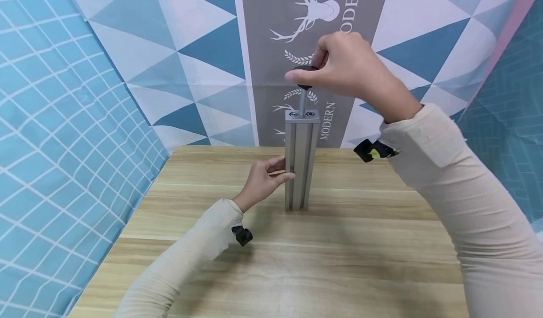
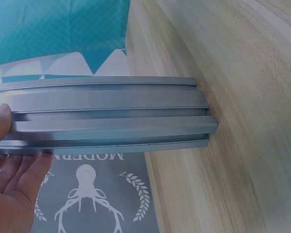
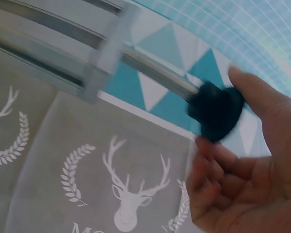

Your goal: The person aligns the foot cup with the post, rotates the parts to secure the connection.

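Plainly, at the far left hangs a blue cloth [image 1: 55,134] with a white grid. Next comes the left hand [image 1: 263,179], out of a cream sleeve [image 1: 191,247] with a small black device [image 1: 242,235] at its wrist. Its fingers are parted only by the width of a grooved metal profile [image 1: 299,162], thumb on the near face and the others round the edge, gripping it below mid-height. The profile stands upright on the wood-grained bench [image 1: 373,242], near its back edge, before a backdrop [image 1: 203,49] of triangles and a grey deer-head panel. An end plate [image 1: 302,119] with two screws caps it, and a slim rod [image 1: 303,102] rises from the plate to a dark knob [image 3: 217,111]. The right hand [image 1: 345,66] comes in from the right, its fingers drawn together and pinching that knob between thumb and curled fingertips. Farthest right hangs a teal cloth [image 1: 505,134].
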A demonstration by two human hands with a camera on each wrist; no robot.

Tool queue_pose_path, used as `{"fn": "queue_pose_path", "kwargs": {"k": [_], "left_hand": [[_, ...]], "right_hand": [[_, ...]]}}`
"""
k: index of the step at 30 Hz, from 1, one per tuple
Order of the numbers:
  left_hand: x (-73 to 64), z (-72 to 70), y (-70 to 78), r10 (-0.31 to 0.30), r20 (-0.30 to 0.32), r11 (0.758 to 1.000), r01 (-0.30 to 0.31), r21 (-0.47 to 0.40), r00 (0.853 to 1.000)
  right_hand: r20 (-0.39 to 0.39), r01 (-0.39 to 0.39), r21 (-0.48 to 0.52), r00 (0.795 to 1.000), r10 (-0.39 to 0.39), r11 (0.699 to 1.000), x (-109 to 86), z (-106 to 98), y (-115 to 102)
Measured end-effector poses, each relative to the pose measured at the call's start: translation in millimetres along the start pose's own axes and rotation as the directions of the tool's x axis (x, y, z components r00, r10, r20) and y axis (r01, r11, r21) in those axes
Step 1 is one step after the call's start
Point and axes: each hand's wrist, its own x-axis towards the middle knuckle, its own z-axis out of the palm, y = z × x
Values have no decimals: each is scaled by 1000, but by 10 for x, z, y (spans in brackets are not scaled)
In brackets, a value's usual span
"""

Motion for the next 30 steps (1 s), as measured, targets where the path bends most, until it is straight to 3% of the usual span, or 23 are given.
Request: {"fn": "queue_pose_path", "kwargs": {"k": [2, 9, 12, 15, 17, 20, 22, 24, 28, 30], "left_hand": [[-24, -13, 92, 5, -1, 1000, -5, 2, 1000], [-26, -20, 108, 4, 8, 1000, -4, -3, 1000], [-25, -18, 105, 7, 6, 1000, -7, 0, 1000], [-20, -14, 98, 11, 4, 1000, -11, 0, 1000], [-19, -12, 94, 12, 2, 1000, -12, 1, 1000], [-20, -11, 91, 12, 3, 1000, -12, -1, 1000], [-24, -12, 92, 12, 3, 1000, -12, -1, 1000], [-25, -13, 90, 15, 2, 1000, -15, -3, 1000], [-21, -12, 84, 31, -1, 999, -31, -10, 1000], [-18, -11, 85, 34, -2, 999, -34, -11, 999]], "right_hand": [[-29, -39, -6, 999, 39, 999, 5, 40, -20], [-55, -44, -51, 998, 41, 998, -23, 67, -45], [-4, -28, -54, 1000, 28, 998, -42, 23, -53], [101, 24, -28, 995, -21, 999, -46, -48, -43], [201, 95, -4, 975, -93, 995, -34, -106, -21], [333, 221, 52, 916, -225, 974, -18, -177, 27], [371, 275, 73, 885, -282, 959, -2, -200, 52], [342, 280, 77, 894, -289, 957, 7, -193, 57], [144, 185, 12, 972, -184, 983, 7, -100, 32], [42, 116, -7, 992, -116, 993, 13, -28, 21]]}}
